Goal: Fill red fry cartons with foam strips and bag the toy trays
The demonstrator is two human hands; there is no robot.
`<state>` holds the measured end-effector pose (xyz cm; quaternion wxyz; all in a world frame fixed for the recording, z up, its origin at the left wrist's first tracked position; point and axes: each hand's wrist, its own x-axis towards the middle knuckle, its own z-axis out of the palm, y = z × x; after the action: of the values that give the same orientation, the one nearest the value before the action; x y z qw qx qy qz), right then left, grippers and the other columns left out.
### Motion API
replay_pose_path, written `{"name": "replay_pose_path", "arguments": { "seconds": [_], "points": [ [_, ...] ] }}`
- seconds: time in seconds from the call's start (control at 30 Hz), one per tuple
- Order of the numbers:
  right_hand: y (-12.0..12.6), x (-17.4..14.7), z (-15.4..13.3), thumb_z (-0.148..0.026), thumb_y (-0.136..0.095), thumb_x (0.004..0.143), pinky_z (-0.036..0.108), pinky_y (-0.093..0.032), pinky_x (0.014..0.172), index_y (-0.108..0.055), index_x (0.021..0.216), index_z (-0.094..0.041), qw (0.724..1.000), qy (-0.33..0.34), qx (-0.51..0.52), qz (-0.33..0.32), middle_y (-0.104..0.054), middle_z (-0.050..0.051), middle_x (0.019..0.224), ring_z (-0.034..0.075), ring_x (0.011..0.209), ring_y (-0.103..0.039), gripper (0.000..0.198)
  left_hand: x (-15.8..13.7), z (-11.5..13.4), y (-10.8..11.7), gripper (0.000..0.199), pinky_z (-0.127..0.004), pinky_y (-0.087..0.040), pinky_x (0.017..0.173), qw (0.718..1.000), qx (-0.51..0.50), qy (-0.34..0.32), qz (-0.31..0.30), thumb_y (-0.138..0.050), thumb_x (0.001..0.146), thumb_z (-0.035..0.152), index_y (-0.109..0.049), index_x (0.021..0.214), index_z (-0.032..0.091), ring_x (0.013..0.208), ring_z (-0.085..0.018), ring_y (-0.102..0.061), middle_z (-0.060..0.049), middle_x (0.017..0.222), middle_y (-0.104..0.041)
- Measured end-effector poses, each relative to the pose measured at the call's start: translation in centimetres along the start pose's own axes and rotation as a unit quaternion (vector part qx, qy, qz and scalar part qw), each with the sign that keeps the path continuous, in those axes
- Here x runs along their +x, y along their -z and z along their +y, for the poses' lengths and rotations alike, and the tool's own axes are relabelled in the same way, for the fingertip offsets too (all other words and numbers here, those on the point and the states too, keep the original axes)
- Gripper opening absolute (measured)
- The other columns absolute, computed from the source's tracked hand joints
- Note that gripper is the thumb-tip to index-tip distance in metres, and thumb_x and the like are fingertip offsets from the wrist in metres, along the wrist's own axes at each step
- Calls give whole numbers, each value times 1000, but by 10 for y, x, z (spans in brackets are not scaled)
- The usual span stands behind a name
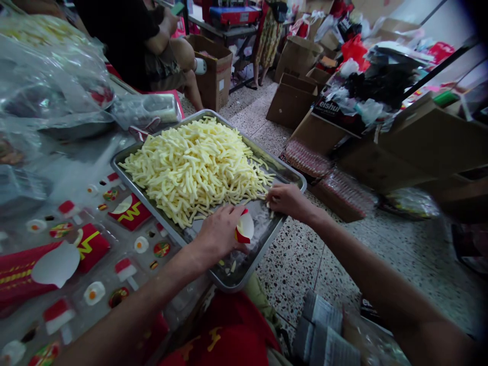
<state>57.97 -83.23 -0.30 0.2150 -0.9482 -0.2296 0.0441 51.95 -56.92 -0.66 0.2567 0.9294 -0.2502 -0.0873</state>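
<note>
A metal tray [293,179] holds a heap of pale yellow fry-shaped sticks [198,162]. Over the tray's near part, my left hand [219,229] is closed around a small red and white fry carton [246,226], its white mouth tilted toward the right. My right hand [284,201] has its fingers pinched at the right edge of the heap, with a bit of pale stick showing at the fingertips. A few loose sticks and crumbs lie on the tray floor near both hands.
Left of the tray, flat red cartons [131,212] and a larger red sleeve [34,272] lie on clear plastic packs of small food-shaped pieces [94,293]. A plastic-covered bowl [72,124] stands behind. Cardboard boxes [292,99] line the speckled floor. A seated person [122,40] is across the table.
</note>
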Motion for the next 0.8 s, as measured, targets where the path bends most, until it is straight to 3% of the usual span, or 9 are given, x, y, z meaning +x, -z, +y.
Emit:
{"name": "replay_pose_path", "arguments": {
  "seconds": [0.07, 0.13, 0.27, 0.33, 0.4, 0.53, 0.6, 0.7, 0.8],
  "points": [
    [1, -10, -1, -6, -69, 66, 24, -36, 56, -72, 77, -17, 985, -57, 153, 48, -60, -2, 66, 10, 59, -48, 16, -2, 1, 1, 94, -47, -53, 90, 999, 18, 45, -7, -95, 47, 47, -56, 128, 20, 106, -34, -63, -12, 119, -65],
    [3, -21, -10, -15, -74, 66, 24, -36, 53, -72, 78, -18, 943, -102, 310, 64, -61, -3, 65, 9, 56, -48, 13, -2, 3, 1, 92, -47, -53, 90, 997, 26, 71, -1, -95, 48, 46, -57, 127, 20, 105, -34, -64, -12, 118, -66],
    [3, -29, -42, -31, -83, 60, 26, -43, 54, -69, 74, -19, 825, -130, 550, -2, -66, 0, 65, 12, 56, -57, 23, 4, 12, -4, 91, -46, -53, 92, 997, -2, 73, 27, -96, 46, 43, -57, 125, 19, 106, -33, -64, -12, 118, -66],
    [-2, -24, -56, -33, -84, 58, 26, -45, 54, -68, 73, -19, 798, -160, 581, -17, -65, -1, 62, 12, 53, -57, 26, 9, 17, -7, 87, -43, -53, 91, 996, -51, 55, 58, -94, 48, 44, -57, 122, 20, 105, -30, -64, -10, 117, -67],
    [-9, -17, -66, -30, -82, 58, 27, -45, 56, -69, 74, -18, 815, -195, 545, -12, -64, -1, 63, 12, 54, -56, 24, 11, 21, -9, 76, -40, -53, 91, 990, -81, 43, 108, -92, 54, 43, -58, 118, 20, 104, -27, -64, -8, 115, -67],
    [-20, -5, -86, -19, -73, 66, 28, -45, 63, -74, 77, -17, 941, -155, 299, 44, -64, 1, 70, 14, 64, -56, 12, 9, 26, -15, 53, -40, -50, 94, 980, -18, 56, 191, -81, 68, 31, -57, 113, 20, 106, -27, -60, -8, 111, -66],
    [-23, -1, -101, -12, -68, 70, 30, -45, 69, -73, 75, -16, 981, -103, 135, 89, -66, 5, 81, 16, 74, -58, 8, 7, 26, -18, 47, -41, -49, 95, 975, 19, 72, 211, -76, 72, 26, -56, 114, 20, 107, -27, -59, -8, 111, -65],
    [-24, 0, -119, -11, -65, 77, 31, -46, 75, -71, 79, -16, 990, -75, 48, 110, -67, 8, 89, 18, 80, -59, 9, 5, 20, -18, 46, -41, -49, 96, 967, 25, 101, 234, -71, 76, 24, -53, 118, 20, 108, -27, -59, -10, 114, -64],
    [-27, -2, -125, -16, -64, 83, 33, -50, 77, -72, 95, -19, 982, -58, 150, 103, -71, 7, 91, 19, 83, -64, 14, -1, 11, -12, 53, -42, -50, 95, 963, -11, 115, 244, -74, 74, 29, -52, 121, 18, 108, -29, -60, -11, 117, -64]
  ]
}}
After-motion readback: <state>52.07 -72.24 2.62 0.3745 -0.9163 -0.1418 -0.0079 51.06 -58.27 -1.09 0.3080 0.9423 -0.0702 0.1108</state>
